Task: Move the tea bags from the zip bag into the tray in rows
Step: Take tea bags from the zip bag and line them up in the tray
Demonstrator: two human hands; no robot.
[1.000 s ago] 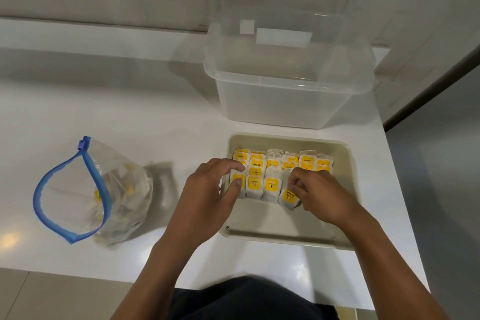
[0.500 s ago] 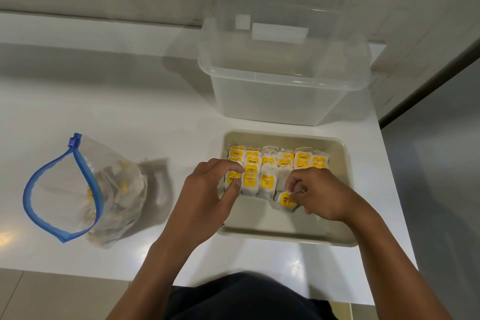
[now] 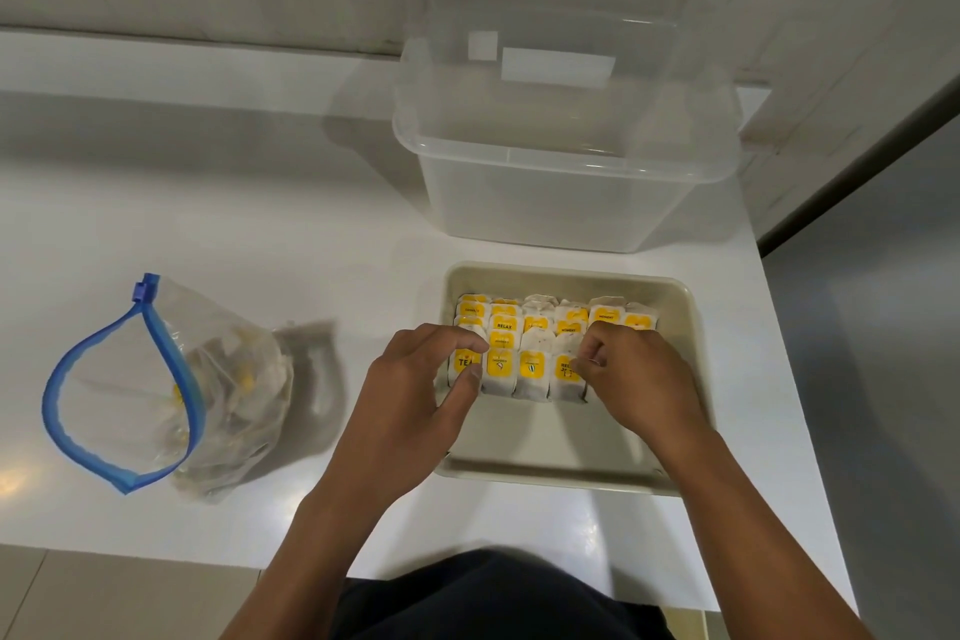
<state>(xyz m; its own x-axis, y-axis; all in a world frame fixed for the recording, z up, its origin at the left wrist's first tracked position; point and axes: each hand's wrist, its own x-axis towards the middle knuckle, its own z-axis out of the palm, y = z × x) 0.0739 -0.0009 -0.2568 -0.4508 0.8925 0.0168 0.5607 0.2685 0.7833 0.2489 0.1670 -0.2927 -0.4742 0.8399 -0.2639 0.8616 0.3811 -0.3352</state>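
Note:
A beige tray [image 3: 680, 327] sits on the white counter and holds rows of tea bags [image 3: 532, 369] with yellow tags, packed against its far side. My left hand [image 3: 415, 395] rests on the left end of the front row, thumb and fingers pinching the leftmost tea bag [image 3: 460, 364]. My right hand [image 3: 639, 379] curls over the right end of that row, fingertips on the yellow-tagged tea bag [image 3: 563, 372] there. An open clear zip bag [image 3: 171, 390] with a blue seal lies at the left, with more tea bags inside.
A large clear plastic tub [image 3: 566, 161] stands just behind the tray against the white brick wall. The counter's right edge runs close to the tray, with grey floor beyond. The near half of the tray floor is bare.
My right hand has pushed the loose tea bag up from a tilted spot in front of the row into line with it. My left hand stays at the row's left end.

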